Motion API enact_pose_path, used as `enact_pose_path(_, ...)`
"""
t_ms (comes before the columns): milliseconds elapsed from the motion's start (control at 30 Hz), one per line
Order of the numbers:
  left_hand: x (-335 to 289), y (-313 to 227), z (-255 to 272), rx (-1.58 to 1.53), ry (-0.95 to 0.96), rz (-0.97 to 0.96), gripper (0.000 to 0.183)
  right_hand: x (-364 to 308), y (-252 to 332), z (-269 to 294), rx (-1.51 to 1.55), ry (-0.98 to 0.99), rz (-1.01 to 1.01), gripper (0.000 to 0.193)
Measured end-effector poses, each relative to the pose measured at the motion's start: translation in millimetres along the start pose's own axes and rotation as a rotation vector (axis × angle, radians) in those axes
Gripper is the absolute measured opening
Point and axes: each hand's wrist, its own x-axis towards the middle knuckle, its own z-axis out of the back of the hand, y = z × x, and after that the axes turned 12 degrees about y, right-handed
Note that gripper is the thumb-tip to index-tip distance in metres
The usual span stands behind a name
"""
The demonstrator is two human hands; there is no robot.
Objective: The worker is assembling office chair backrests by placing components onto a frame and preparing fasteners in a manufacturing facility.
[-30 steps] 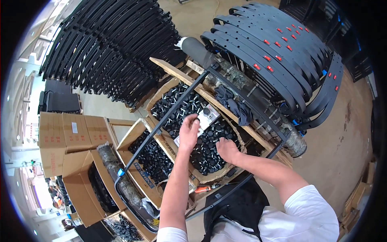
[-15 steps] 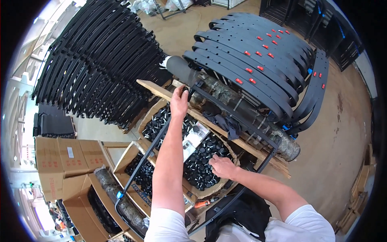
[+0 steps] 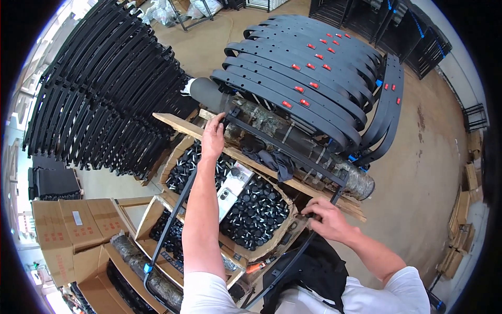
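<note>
A black tubular metal frame lies across the boxes and a wrapped roller in front of me. At its far left corner my left hand is closed, fingertips and thumb on the frame. My right hand is pinched near the frame's right side tube, with a small dark piece at the fingertips, apparently a black-headed bolt. Beneath the frame is an open carton full of loose black-headed bolts with pale shanks. A white box-like device with a round dark part rests on them.
Curved dark panels with red clips are stacked beyond the wrapped roller. Tall stacks of black frames stand at the left. Brown cartons sit below them. A wooden plank and a dark cloth lie behind the bolts.
My right hand has come up out of the bolts and moved right, to the frame's right side. My left hand stays at the frame's corner. The whole view has shifted.
</note>
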Motion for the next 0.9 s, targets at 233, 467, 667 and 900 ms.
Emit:
enact_pose_path(233,3,14,-12,-0.017,-0.054,0.087,0.034,-30,-5,33,-0.116,-0.148,-0.197,0.030)
enact_pose_path(467,5,48,-10,-0.261,-0.139,0.026,0.034,-30,-14,54,-0.209,-0.341,-0.336,0.037)
enact_pose_path(667,9,41,-14,-0.193,-0.047,0.159,0.030,-28,-31,64,-0.393,-0.320,-0.278,0.033)
enact_pose_path(900,11,21,-13,-0.302,-0.115,0.224,0.029,-31,-34,61,-0.477,-0.208,-0.295,0.031)
